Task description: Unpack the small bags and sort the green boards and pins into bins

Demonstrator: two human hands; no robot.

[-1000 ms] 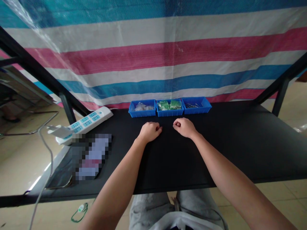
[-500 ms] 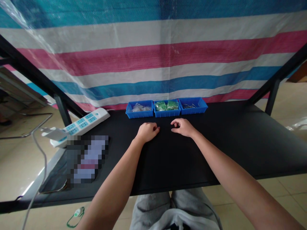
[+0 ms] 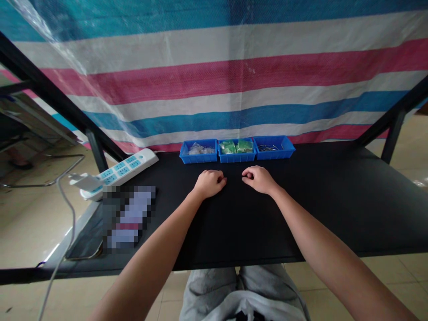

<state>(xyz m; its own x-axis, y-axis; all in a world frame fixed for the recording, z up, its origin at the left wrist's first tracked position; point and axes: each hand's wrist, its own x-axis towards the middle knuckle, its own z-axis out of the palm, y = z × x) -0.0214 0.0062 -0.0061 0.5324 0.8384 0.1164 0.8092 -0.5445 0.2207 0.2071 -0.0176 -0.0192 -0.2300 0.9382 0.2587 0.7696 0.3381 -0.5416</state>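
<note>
My left hand [image 3: 210, 183] rests on the black tabletop [image 3: 234, 223] with its fingers curled in. My right hand [image 3: 259, 179] lies a short gap to its right, thumb and fingers bent together; nothing shows in either. Just beyond them stand three blue bins in a row. The left bin [image 3: 199, 158] holds small clear plastic packets [image 3: 199, 149]. Green packets [image 3: 236, 146] fill the middle bin [image 3: 237, 157]. In the right bin [image 3: 276, 154] lie thin metal pieces [image 3: 268, 148], too small to name. Neither hand touches a bin.
A white power strip [image 3: 125, 169] with a plugged-in adapter [image 3: 86, 182] lies at the table's left. Its grey cable [image 3: 72, 209] runs over the edge. Nearer is a dark phone-like slab [image 3: 85, 236] beside a blurred-out item [image 3: 133, 218]. A striped tarp [image 3: 200, 84] hangs behind, between black frame bars [image 3: 67, 98].
The fingers of my right hand have drawn closer to the thumb. My left hand stays curled in much the same place. The whole view has shifted slightly; the bins have not moved.
</note>
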